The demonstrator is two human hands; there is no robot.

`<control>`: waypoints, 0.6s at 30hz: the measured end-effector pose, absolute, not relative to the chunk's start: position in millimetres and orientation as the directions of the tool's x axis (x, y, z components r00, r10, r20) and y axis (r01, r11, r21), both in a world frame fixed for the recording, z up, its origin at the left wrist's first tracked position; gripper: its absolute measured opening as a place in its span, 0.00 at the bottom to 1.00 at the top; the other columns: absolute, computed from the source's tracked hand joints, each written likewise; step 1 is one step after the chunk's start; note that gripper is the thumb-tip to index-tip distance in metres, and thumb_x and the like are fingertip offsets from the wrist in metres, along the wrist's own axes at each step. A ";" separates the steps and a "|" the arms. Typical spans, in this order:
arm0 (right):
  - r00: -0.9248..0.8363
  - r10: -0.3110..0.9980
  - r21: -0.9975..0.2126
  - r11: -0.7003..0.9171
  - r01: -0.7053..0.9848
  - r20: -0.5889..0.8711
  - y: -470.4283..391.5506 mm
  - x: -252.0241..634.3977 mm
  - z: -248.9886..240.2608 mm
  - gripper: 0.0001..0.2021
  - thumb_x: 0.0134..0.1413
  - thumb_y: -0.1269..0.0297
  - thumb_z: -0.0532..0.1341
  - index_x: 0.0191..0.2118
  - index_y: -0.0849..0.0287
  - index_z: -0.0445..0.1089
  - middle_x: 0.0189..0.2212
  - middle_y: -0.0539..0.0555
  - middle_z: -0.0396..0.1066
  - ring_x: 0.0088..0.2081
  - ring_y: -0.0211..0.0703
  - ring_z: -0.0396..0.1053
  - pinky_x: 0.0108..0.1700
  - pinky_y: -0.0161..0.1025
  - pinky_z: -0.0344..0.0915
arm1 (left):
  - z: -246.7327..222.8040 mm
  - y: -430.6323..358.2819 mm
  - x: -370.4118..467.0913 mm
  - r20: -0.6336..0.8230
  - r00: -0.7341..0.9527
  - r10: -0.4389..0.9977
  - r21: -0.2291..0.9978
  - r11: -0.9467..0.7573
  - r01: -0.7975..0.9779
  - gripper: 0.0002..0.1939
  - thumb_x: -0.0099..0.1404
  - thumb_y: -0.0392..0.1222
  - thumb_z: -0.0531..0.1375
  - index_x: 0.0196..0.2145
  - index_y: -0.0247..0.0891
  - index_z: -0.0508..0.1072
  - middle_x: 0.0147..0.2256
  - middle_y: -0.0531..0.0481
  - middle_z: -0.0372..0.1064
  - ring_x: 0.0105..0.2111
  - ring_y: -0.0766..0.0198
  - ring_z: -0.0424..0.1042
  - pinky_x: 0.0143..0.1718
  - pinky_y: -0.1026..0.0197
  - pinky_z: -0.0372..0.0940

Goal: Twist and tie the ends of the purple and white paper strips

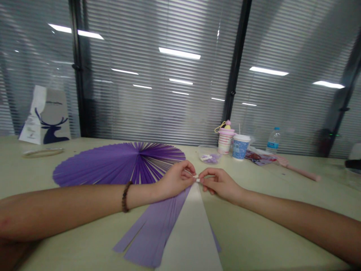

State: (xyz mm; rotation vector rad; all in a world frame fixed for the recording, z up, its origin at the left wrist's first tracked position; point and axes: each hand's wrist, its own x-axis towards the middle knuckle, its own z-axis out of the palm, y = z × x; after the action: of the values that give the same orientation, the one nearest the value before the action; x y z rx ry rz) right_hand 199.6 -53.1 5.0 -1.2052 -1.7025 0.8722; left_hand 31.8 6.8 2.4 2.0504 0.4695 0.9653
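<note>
White strip (193,229) points lengthwise from the near edge of the desk (254,244) toward the far edge, over lilac strips (153,233); left hand (176,178) and right hand (220,183) pinch a small white piece (197,180) at its far tip.

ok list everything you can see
Blinds: several, grey, background
Posts: several, black, background
Light strips: several, white, background
Paper bag: 1, white-grey, far left
Round item: 1, pale, left
Pleated disc: 1, purple, left
Tub: 1, clear, centre back
Lidded cup: 1, white and pink, back right
Paper cup: 1, blue, back right
Bottle: 1, clear, back right
Printed packet: 1, multicoloured, back right
Hand-shaped stick: 1, pink, right
Partial item: 1, dark, right edge
Table: 1, pale, beneath
Strips: several, lilac, front centre
Long sheet: 1, white, front centre
Small pieces: count unclear, white, pinched at centre
Bracelet: 1, brown, left wrist
Left hand: 1, bare, centre
Right hand: 1, bare, centre
</note>
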 end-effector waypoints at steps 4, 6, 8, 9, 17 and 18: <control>-0.176 0.953 -0.882 0.297 0.367 0.247 -54.1 199.2 6.2 0.13 0.44 0.58 0.57 0.33 0.63 0.65 0.17 0.48 0.64 0.15 0.28 0.55 0.17 0.27 0.49 | 3.9 4.9 31.9 0.491 0.630 0.601 0.776 -0.630 -0.004 0.10 0.51 0.36 0.58 0.32 0.34 0.60 0.31 0.51 0.63 0.26 0.72 0.66 0.26 0.70 0.61; -0.183 0.950 -0.878 0.305 0.369 0.254 -53.9 199.7 6.6 0.13 0.45 0.58 0.57 0.33 0.63 0.65 0.17 0.48 0.64 0.15 0.28 0.55 0.17 0.26 0.49 | 5.0 3.5 32.0 0.486 0.624 0.612 0.777 -0.629 0.012 0.10 0.51 0.37 0.58 0.32 0.34 0.60 0.30 0.52 0.63 0.25 0.73 0.65 0.25 0.70 0.60; -0.188 0.948 -0.877 0.311 0.366 0.258 -53.7 200.2 6.8 0.13 0.45 0.58 0.57 0.34 0.63 0.65 0.17 0.48 0.64 0.15 0.27 0.54 0.16 0.26 0.48 | 5.9 2.5 32.2 0.478 0.614 0.629 0.786 -0.618 0.021 0.11 0.51 0.37 0.58 0.33 0.34 0.60 0.28 0.53 0.63 0.24 0.72 0.65 0.24 0.70 0.60; -0.188 0.948 -0.878 0.310 0.365 0.256 -53.7 200.3 7.0 0.13 0.46 0.58 0.57 0.34 0.63 0.65 0.17 0.48 0.64 0.15 0.27 0.54 0.16 0.26 0.48 | 6.3 2.2 32.3 0.475 0.608 0.636 0.791 -0.611 0.021 0.11 0.51 0.38 0.58 0.32 0.34 0.60 0.27 0.53 0.62 0.25 0.72 0.65 0.24 0.70 0.60; -0.180 0.947 -0.892 0.311 0.327 0.265 -55.5 200.5 7.9 0.12 0.45 0.58 0.58 0.33 0.62 0.65 0.15 0.47 0.62 0.16 0.28 0.56 0.17 0.27 0.49 | 7.9 4.4 33.8 0.442 0.581 0.683 0.836 -0.548 0.008 0.11 0.50 0.37 0.59 0.30 0.34 0.60 0.25 0.55 0.63 0.23 0.72 0.66 0.23 0.70 0.60; -0.180 0.947 -0.894 0.313 0.321 0.267 -55.6 200.5 8.0 0.12 0.45 0.58 0.58 0.32 0.62 0.65 0.15 0.47 0.62 0.16 0.29 0.56 0.17 0.27 0.49 | 8.0 4.5 34.0 0.434 0.581 0.689 0.846 -0.533 0.002 0.11 0.50 0.37 0.59 0.30 0.34 0.60 0.26 0.54 0.63 0.23 0.72 0.66 0.24 0.69 0.60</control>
State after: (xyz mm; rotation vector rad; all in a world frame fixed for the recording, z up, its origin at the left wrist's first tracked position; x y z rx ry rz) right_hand 200.5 -55.6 8.0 -1.1568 -1.6909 0.8845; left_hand 34.0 4.5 8.0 1.9435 0.5537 1.0001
